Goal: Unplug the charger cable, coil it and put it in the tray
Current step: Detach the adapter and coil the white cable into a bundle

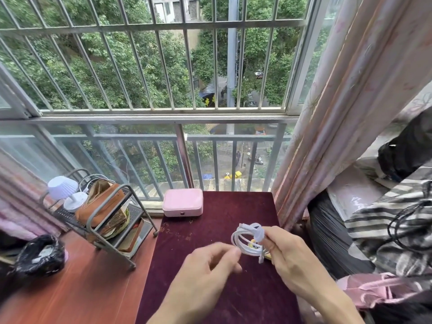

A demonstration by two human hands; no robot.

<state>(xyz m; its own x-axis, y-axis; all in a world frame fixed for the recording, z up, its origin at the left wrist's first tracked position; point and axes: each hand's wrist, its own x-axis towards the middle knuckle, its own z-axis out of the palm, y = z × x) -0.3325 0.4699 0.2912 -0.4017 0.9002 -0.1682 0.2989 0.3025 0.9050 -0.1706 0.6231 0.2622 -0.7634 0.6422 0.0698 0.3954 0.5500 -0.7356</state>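
A white charger cable (243, 239) is wound into a small coil of several loops above a dark red velvet surface (210, 230). My right hand (287, 258) pinches the coil at its right side, with a plug end sticking out below the fingers. My left hand (210, 265) is just left of the coil, its fingers curled and blurred, the fingertips close to the loops; I cannot tell whether they touch the cable. A pink box (182, 202) stands at the far edge of the velvet surface. No tray is recognisable.
A metal rack (109, 220) with a brown bag, books and a small white lamp (64, 190) stands left on the wooden table (81, 288). A black plastic bag (39, 256) lies at far left. A pink curtain (327, 136) hangs right, beside striped fabric and a black cord.
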